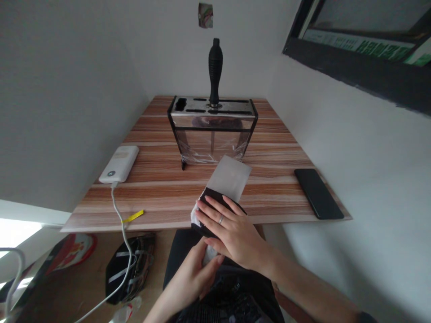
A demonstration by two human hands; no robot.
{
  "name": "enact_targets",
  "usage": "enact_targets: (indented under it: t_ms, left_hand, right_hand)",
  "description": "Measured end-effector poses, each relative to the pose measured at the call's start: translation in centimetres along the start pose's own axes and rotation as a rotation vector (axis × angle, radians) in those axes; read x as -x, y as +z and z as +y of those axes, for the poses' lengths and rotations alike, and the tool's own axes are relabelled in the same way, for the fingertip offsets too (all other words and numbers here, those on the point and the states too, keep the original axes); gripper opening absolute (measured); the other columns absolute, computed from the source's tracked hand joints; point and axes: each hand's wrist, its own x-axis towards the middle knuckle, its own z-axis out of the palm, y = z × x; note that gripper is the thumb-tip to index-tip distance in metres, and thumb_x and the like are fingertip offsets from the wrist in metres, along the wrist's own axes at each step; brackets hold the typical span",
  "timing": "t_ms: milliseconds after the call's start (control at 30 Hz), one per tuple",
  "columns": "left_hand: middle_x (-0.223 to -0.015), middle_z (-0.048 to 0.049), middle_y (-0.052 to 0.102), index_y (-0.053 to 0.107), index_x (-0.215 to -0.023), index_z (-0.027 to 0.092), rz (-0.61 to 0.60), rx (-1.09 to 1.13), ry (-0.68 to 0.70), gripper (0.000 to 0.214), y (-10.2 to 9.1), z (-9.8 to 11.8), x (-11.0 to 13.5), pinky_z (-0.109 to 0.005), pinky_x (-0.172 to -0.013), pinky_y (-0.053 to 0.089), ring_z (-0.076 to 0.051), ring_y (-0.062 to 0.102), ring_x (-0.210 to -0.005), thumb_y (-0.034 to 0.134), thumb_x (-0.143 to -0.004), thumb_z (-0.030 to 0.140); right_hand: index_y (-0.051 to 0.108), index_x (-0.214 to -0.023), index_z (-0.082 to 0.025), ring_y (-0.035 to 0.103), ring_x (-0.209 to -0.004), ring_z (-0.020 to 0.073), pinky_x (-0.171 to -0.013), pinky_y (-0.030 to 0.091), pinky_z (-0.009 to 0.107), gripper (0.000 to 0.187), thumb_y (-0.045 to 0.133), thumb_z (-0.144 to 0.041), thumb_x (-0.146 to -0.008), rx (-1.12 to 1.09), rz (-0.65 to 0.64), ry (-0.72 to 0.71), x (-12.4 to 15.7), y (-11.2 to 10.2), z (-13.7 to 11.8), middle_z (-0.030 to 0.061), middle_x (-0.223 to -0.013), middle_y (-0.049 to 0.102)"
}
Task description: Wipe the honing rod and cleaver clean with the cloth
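Note:
A pale grey rectangular cleaver (232,176) extends over the table's front edge, its blade pointing away from me. My left hand (198,269) is closed around the greyish handle end below the table edge. A black cloth (210,196) with a white edge covers the near part of the blade. On top of that cloth my right hand (232,229) lies flat with its fingers stretched out, a ring on one finger. The right thumb is close to the left hand. Just beyond the blade tip stands a clear-sided knife block (212,123), a black-handled rod (215,72) upright in it.
On the wood-grain table (161,197), a white power bank (120,164) with a cable and a yellow strip (134,216) lie left. A black phone (318,194) lies at the right edge. Walls flank the table. A black bag (126,269) rests below left.

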Motion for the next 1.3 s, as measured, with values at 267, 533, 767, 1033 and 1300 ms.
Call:
enact_targets:
  t_ms: [267,533,767,1033,1300]
  left_hand:
    - [-0.061,0.0078,0.041,0.032,-0.135,0.015,-0.051,-0.125,0.031,0.065,-0.6,-0.2,0.5,-0.014,-0.036,0.029,-0.004,0.035,-0.041,0.048,-0.088,0.057]
    - [-0.080,-0.0005,0.050,0.033,-0.141,0.018,0.045,-0.249,-0.014,0.067,-1.0,-2.9,0.9,-0.017,-0.042,0.038,-0.008,0.044,-0.051,0.050,-0.087,0.054]
    - [-0.071,0.0015,0.051,0.037,-0.138,0.018,0.083,-0.192,0.005,0.065,-0.8,-2.6,0.9,-0.016,-0.039,0.035,-0.009,0.043,-0.048,0.054,-0.086,0.052]
    - [-0.058,0.0072,0.045,0.036,-0.132,0.016,-0.016,-0.104,0.014,0.059,-0.6,-1.7,0.3,-0.015,-0.036,0.030,-0.006,0.036,-0.039,0.051,-0.088,0.053]
    - [-0.051,0.0077,0.040,0.046,-0.084,0.018,0.036,-0.083,0.064,0.042,-0.5,-1.3,-0.1,-0.017,-0.035,0.027,-0.006,0.033,-0.037,0.051,-0.084,0.060]
  right_hand:
    - [0.030,-0.146,-0.021,0.022,-0.143,0.0194,-0.117,0.020,0.045,0.052,0.041,-0.030,-0.096,0.107,0.078,0.097,-0.6,-1.8,4.1,0.0013,-0.153,0.030]
    - [0.033,-0.145,-0.019,0.021,-0.143,0.0209,-0.116,0.019,0.047,0.048,0.034,-0.026,-0.098,0.200,0.214,0.313,-1.0,-2.0,5.6,0.0038,-0.153,0.031]
    - [0.025,-0.148,-0.020,0.021,-0.144,0.0221,-0.116,0.019,0.048,0.054,0.036,-0.026,-0.096,0.151,0.219,0.328,-0.9,-1.3,4.4,0.0055,-0.153,0.030]
    - [0.030,-0.146,-0.016,0.020,-0.144,0.0205,-0.118,0.017,0.044,0.052,0.038,-0.027,-0.096,0.067,0.080,0.175,0.0,0.3,0.5,0.0036,-0.154,0.026]
    - [0.034,-0.144,-0.016,0.019,-0.144,0.0177,-0.119,0.016,0.042,0.050,0.036,-0.033,-0.097,0.022,0.031,0.030,0.4,1.2,-1.9,0.0009,-0.154,0.026]
